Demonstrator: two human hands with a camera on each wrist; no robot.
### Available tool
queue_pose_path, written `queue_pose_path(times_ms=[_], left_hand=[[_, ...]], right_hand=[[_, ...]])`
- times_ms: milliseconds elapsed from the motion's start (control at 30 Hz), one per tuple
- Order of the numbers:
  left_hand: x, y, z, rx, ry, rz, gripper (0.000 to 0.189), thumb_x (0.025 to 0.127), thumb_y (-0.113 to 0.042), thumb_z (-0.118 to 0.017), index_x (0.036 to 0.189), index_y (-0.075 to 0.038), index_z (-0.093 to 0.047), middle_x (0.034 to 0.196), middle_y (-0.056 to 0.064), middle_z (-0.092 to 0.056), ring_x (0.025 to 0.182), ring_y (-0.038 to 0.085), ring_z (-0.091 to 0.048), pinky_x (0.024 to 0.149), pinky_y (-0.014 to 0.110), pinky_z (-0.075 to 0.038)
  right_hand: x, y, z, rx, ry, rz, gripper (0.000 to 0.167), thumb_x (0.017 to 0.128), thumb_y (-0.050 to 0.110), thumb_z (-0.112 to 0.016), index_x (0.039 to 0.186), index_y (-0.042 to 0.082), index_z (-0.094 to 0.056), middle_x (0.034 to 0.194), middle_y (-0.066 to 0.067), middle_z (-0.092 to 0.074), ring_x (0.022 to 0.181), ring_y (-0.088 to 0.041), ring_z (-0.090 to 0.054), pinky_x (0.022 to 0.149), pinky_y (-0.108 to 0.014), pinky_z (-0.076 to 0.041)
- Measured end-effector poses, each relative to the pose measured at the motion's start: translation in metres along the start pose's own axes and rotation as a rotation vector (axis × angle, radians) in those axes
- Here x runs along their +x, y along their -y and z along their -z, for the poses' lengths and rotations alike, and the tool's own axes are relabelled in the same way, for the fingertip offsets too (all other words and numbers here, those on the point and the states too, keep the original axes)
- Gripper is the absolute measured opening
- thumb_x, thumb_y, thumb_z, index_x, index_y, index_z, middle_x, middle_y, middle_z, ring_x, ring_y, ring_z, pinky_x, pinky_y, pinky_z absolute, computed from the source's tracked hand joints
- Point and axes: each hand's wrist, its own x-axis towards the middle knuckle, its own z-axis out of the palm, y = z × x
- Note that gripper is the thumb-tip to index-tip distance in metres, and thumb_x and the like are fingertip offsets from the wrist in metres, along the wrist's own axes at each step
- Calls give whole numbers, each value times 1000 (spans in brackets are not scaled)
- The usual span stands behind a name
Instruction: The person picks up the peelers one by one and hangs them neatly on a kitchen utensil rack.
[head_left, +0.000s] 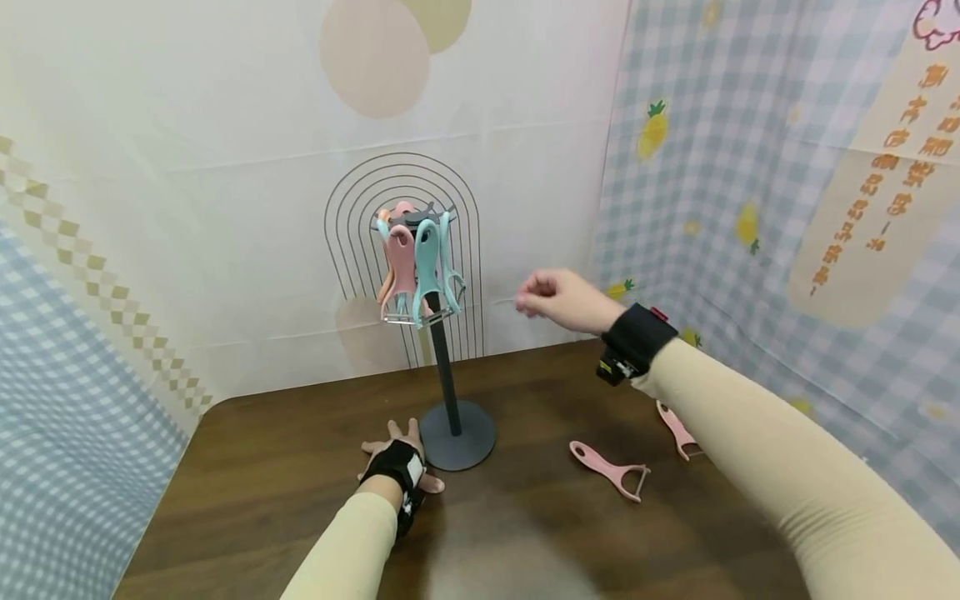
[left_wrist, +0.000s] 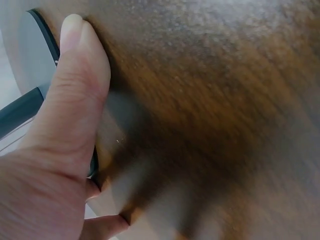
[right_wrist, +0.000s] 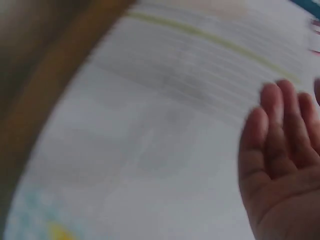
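A dark grey stand (head_left: 444, 367) with a round base (head_left: 459, 446) carries several peelers on its top hooks. A pink peeler (head_left: 401, 262) and a teal peeler (head_left: 427, 258) hang at its front. My left hand (head_left: 401, 458) rests on the table with fingers spread, close beside the base; its thumb (left_wrist: 75, 85) shows in the left wrist view. To the right of the rack, my right hand (head_left: 566, 298) is raised in the air. Its fingers (right_wrist: 275, 135) are loosely bent, with nothing seen in them. A pink peeler (head_left: 611, 471) lies on the table below the right forearm.
Another pink peeler (head_left: 677, 429) lies farther right, partly behind the right sleeve (head_left: 780, 450). The brown wooden table (head_left: 285, 467) meets a white printed cloth (head_left: 225, 275) at the back. A checked cloth (head_left: 697, 183) hangs on the right.
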Motion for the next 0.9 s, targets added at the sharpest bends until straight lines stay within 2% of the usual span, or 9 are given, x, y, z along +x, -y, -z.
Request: queue_pose_path(times_ms=[200, 333, 467, 533, 700, 900], left_hand=[[-1, 0, 2, 16, -6, 2, 114, 66, -38, -90, 154, -9, -22, 156, 27, -9, 129, 68, -13, 84, 76, -36], [-1, -2, 2, 18, -5, 5, 115, 66, -38, -90, 154, -9, -21, 156, 28, -8, 129, 68, -13, 83, 76, -36], [2, -2, 0, 10, 6, 20, 117, 65, -38, -90, 154, -10, -20, 156, 27, -7, 130, 67, -12, 84, 77, -35], [11, 2, -6, 15, 2, 23, 120, 62, -40, -91, 154, -10, -20, 156, 27, -7, 129, 68, -11, 84, 78, -34], [31, 10, -20, 15, -6, 30, 127, 57, -43, -93, 155, -13, -19, 157, 26, -4, 128, 69, -8, 81, 80, -32], [38, 11, -23, 22, -1, 38, 127, 57, -44, -93, 155, -14, -18, 158, 25, -3, 129, 68, -8, 81, 80, -32]], right_hand=[[-47, -72, -25, -165, 232, -103, 21, 94, 26, -66, 105, 8, -65, 94, 0, -66, 88, -17, -63, 78, -36, -50], [-80, -104, -40, -245, 336, -182, 25, 89, 31, -71, 99, 9, -64, 87, 2, -63, 79, -13, -59, 71, -34, -49], [-103, -112, -49, -294, 410, -238, 31, 85, 34, -75, 95, 8, -61, 83, 2, -58, 73, -15, -53, 66, -35, -45], [-110, -112, -51, -297, 425, -255, 32, 84, 32, -76, 94, 7, -60, 83, 1, -56, 71, -16, -51, 66, -35, -43], [-117, -113, -55, -302, 433, -289, 31, 81, 27, -77, 93, 6, -58, 83, -1, -55, 70, -17, -49, 65, -35, -41], [-123, -120, -64, -331, 397, -289, 33, 78, 31, -80, 88, 8, -58, 76, 0, -54, 65, -16, -48, 61, -32, -39]])
